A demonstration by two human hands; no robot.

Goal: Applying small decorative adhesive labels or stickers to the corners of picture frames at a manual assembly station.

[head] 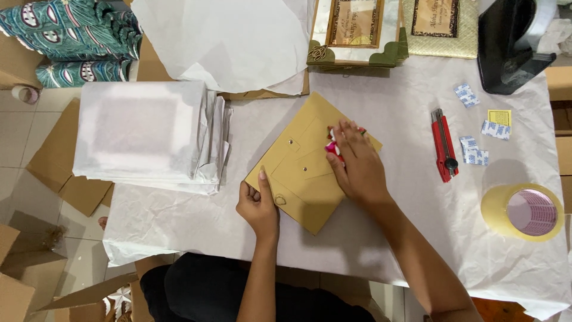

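A brown cardboard panel [307,170] is lying tilted near the middle of the counter [381,238]. The left hand [258,206] is pinching its near-left edge, thumb on top. The right hand [356,162] is pressing flat on it, fingers together, over a red and white item [331,146]. A red utility knife [443,145] is resting toward the right edge.

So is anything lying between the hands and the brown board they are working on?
Nothing visible. The left hand already grips the corner of the brown board, and the right hand lies flat on it, partly covering a small red and white item. The red cutter and tape roll lie well off to the side.
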